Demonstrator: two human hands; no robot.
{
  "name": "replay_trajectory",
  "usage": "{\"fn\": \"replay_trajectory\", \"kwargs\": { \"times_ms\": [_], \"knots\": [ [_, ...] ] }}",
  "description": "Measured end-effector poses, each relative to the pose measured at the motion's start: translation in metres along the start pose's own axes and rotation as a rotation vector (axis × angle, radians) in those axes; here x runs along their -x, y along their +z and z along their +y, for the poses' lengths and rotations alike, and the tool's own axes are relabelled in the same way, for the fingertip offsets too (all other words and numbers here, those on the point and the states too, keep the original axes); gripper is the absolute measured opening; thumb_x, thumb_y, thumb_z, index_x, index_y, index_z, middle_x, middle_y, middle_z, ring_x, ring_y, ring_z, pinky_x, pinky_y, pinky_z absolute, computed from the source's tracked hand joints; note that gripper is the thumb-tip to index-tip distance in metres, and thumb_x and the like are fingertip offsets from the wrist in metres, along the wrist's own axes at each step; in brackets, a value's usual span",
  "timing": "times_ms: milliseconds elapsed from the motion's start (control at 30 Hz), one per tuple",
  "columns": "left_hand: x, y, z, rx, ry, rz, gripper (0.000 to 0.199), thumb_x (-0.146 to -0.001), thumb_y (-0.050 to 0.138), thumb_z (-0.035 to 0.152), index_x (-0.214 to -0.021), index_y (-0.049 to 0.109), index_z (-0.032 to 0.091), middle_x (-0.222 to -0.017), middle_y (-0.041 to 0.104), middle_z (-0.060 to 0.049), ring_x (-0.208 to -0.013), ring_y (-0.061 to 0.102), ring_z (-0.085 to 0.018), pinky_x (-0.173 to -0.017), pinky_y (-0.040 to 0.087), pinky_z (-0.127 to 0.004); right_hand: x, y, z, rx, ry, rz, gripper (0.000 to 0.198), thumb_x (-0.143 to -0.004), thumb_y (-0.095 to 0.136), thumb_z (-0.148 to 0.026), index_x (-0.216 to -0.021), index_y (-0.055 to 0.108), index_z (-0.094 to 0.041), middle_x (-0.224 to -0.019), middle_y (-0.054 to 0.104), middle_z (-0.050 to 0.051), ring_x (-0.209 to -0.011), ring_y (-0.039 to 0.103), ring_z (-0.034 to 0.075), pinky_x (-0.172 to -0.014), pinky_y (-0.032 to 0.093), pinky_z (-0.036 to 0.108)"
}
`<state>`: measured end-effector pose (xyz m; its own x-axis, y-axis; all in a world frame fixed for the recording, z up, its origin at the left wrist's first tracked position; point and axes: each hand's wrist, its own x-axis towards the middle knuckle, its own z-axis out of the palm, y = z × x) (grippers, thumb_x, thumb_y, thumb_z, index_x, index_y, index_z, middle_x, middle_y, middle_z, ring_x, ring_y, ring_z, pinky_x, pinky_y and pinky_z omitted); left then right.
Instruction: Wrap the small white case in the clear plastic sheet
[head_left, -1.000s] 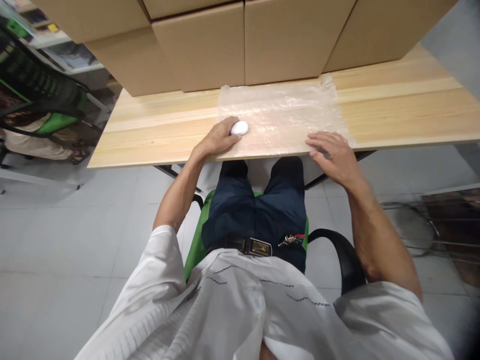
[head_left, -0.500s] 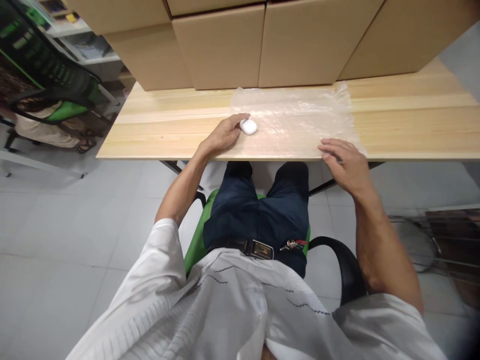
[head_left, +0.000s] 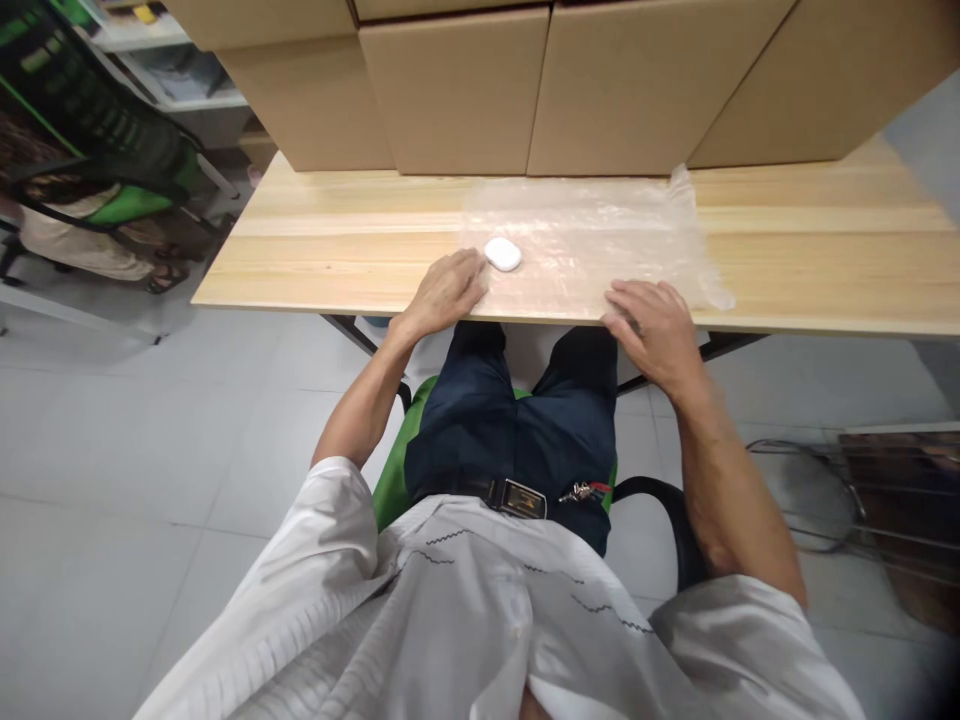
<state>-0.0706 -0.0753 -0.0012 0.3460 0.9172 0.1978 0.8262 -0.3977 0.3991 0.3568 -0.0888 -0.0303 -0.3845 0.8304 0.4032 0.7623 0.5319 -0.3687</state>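
A small white rounded case (head_left: 503, 254), like an earbud case, lies on the left part of a clear plastic sheet (head_left: 577, 240) spread on the wooden table. My left hand (head_left: 448, 290) rests at the sheet's near left corner, palm down and fingers extended, just beside the case and no longer around it. At the table's front edge, my right hand (head_left: 652, 325) is over the near right part of the sheet. Its fingers are slightly bent and the thumb is apart from them. I cannot tell whether its fingertips press the plastic.
Cardboard boxes (head_left: 457, 100) stand stacked along the table's back. The wooden table (head_left: 810, 250) extends to both sides. At the left, a person sits by a black and green chair (head_left: 97, 130), near a shelf (head_left: 180, 75). A wire rack (head_left: 862, 500) stands at the lower right.
My left hand has let go of the white case and drawn back toward the table's front edge. My right hand has moved left along that edge. The case now lies free.
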Motion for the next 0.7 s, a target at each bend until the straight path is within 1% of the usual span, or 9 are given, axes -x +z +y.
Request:
{"fn": "replay_trajectory", "kwargs": {
  "times_ms": [133,233,333,400,467,533,567,633,700],
  "knots": [
    [0.006,0.008,0.022,-0.077,0.008,-0.021,0.056,-0.128,0.054,0.054,-0.166,0.083,0.023,-0.191,0.073,-0.022,-0.182,0.065,-0.047,-0.154,0.049,-0.07,0.006,-0.002,0.026,-0.007,0.049,0.095,0.045,-0.121,0.056,-0.054,-0.139,0.088,-0.029,-0.167,0.09,0.018,-0.163,0.08,0.045,-0.149,0.053,0.076],
    [0.009,0.011,0.031,-0.063,0.05,-0.038,0.059,-0.128,0.061,0.063,-0.167,0.084,0.024,-0.192,0.071,-0.023,-0.183,0.064,-0.05,-0.154,0.047,-0.07,0.008,-0.012,0.046,-0.024,0.091,0.105,0.047,-0.121,0.055,-0.059,-0.139,0.089,-0.032,-0.17,0.088,0.021,-0.166,0.078,0.047,-0.148,0.054,0.071],
    [0.01,0.01,0.028,-0.016,0.125,-0.09,0.078,-0.123,0.07,0.081,-0.179,0.078,0.026,-0.203,0.061,-0.023,-0.191,0.055,-0.052,-0.159,0.04,-0.072,0.007,-0.019,0.058,-0.01,0.15,0.111,0.046,-0.12,0.055,-0.058,-0.141,0.089,-0.037,-0.171,0.087,0.02,-0.167,0.076,0.048,-0.147,0.053,0.075],
    [0.011,0.009,0.023,0.01,0.162,-0.127,0.097,-0.113,0.078,0.096,-0.183,0.076,0.029,-0.206,0.057,-0.023,-0.193,0.051,-0.054,-0.161,0.036,-0.074,0.003,-0.02,0.056,0.016,0.179,0.13,0.046,-0.117,0.056,-0.058,-0.141,0.089,-0.037,-0.168,0.088,0.017,-0.166,0.076,0.05,-0.146,0.053,0.081],
    [0.011,0.007,0.018,0.022,0.176,-0.154,0.111,-0.103,0.084,0.105,-0.184,0.076,0.03,-0.207,0.055,-0.023,-0.195,0.047,-0.056,-0.162,0.033,-0.076,-0.005,-0.018,0.043,0.03,0.185,0.133,0.049,-0.118,0.054,-0.059,-0.145,0.087,-0.036,-0.171,0.085,0.017,-0.168,0.074,0.05,-0.147,0.052,0.081],
    [0.01,0.006,0.015,0.02,0.175,-0.173,0.113,-0.1,0.089,0.104,-0.186,0.074,0.031,-0.208,0.053,-0.023,-0.197,0.044,-0.056,-0.162,0.031,-0.077,-0.018,-0.014,0.018,0.009,0.153,0.087,0.054,-0.124,0.048,-0.058,-0.156,0.085,-0.035,-0.181,0.079,0.02,-0.175,0.068,0.046,-0.15,0.049,0.073],
    [0.009,0.006,0.014,0.015,0.173,-0.18,0.11,-0.102,0.091,0.099,-0.188,0.073,0.032,-0.209,0.052,-0.023,-0.198,0.043,-0.056,-0.162,0.03,-0.078,-0.026,-0.011,0.003,-0.01,0.125,0.041,0.056,-0.127,0.045,-0.057,-0.162,0.082,-0.033,-0.185,0.076,0.021,-0.177,0.065,0.044,-0.152,0.048,0.069],
    [0.008,0.007,0.012,-0.002,0.169,-0.192,0.098,-0.111,0.089,0.084,-0.191,0.07,0.031,-0.21,0.051,-0.022,-0.198,0.043,-0.055,-0.162,0.03,-0.078,-0.046,-0.005,-0.029,-0.043,0.035,-0.041,0.06,-0.127,0.045,-0.051,-0.169,0.079,-0.024,-0.186,0.074,0.023,-0.178,0.064,0.044,-0.155,0.046,0.066],
    [0.007,0.008,0.01,-0.011,0.17,-0.201,0.087,-0.117,0.084,0.069,-0.193,0.068,0.029,-0.21,0.051,-0.022,-0.198,0.044,-0.053,-0.162,0.03,-0.078,-0.066,0.003,-0.057,-0.033,-0.012,-0.083,0.06,-0.127,0.05,-0.052,-0.173,0.077,-0.025,-0.186,0.073,0.021,-0.174,0.065,0.047,-0.15,0.051,0.07]
  ]
}}
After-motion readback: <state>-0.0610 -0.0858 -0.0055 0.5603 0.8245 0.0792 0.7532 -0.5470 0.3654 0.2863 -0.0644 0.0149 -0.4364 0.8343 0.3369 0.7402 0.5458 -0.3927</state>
